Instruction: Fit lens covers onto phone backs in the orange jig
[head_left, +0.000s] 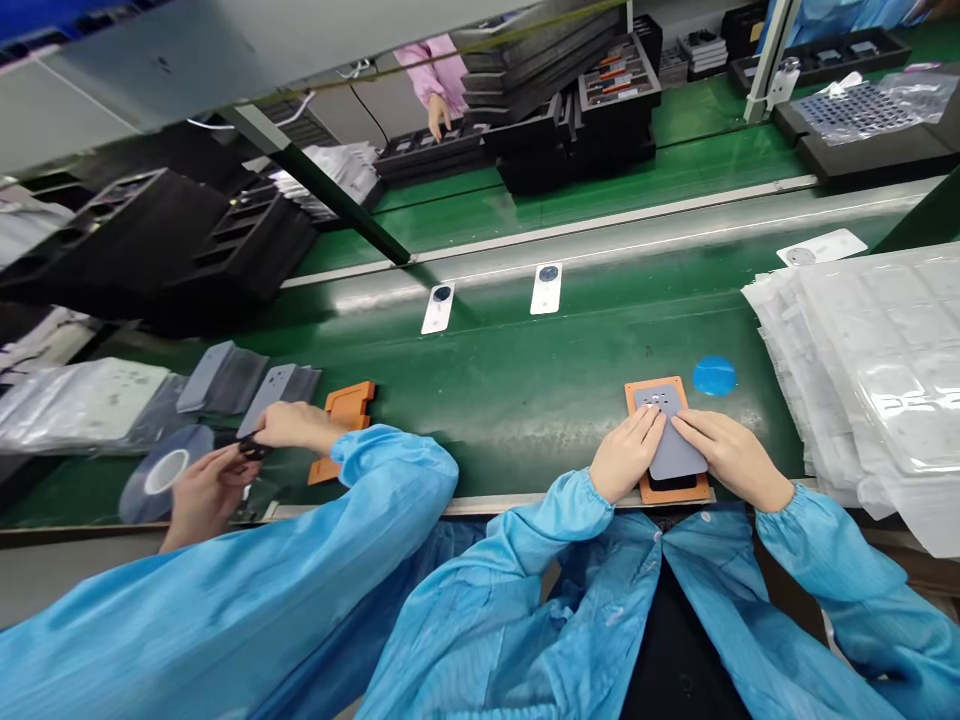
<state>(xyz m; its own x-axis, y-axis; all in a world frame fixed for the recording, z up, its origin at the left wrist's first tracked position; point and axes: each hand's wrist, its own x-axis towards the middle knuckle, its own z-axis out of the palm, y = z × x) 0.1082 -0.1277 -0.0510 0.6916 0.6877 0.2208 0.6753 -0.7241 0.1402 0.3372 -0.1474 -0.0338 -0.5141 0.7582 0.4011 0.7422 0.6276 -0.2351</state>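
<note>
A grey phone back cover (677,450) with camera holes at its top lies slightly askew over an orange fixture (636,388). My left hand (628,452) has its fingers together on the cover's upper left side. On the opposite edge, the fingers of my right hand (731,455) grip the cover near its upper right. A dark area shows in the fixture below the cover's lower end. Just beyond my right hand, a round blue film (715,376) lies on the green work surface (480,400).
Stacked clear plastic trays (885,370) stand at right. To my left, a co-worker's hands (292,425) hold a small dark object near a tape roll (166,472), grey covers (281,385) and another orange fixture (349,408). White cards (547,290) lie ahead; a metal post (330,190) rises beyond.
</note>
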